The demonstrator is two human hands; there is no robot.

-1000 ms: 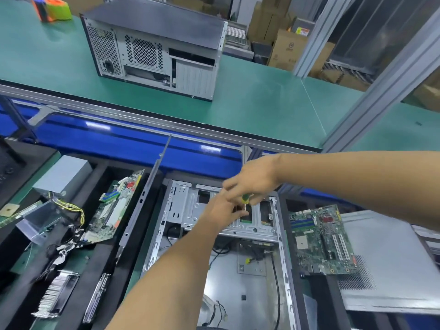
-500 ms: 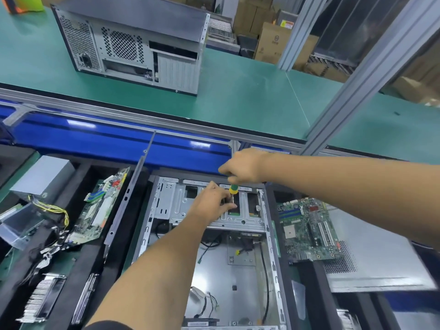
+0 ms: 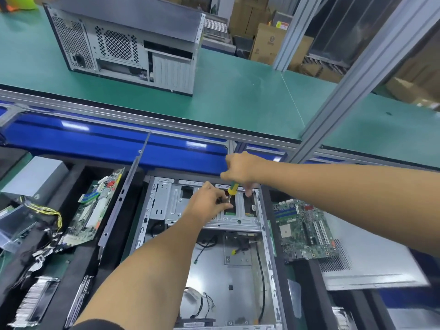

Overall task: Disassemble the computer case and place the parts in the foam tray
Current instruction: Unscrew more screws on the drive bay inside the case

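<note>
Over case (image 3: 238,270), right-hand grip (image 3: 240,169) around screwdriver (image 3: 232,189)

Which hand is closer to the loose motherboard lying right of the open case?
Right. The right hand grips the screwdriver above the open case's far end; the motherboard lies just right of it. The left hand is farther left, over the drive cage.

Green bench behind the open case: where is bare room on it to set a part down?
The green bench is bare between the closed computer case and the aluminium post. The open case is crowded: both hands and the screwdriver work there.
</note>
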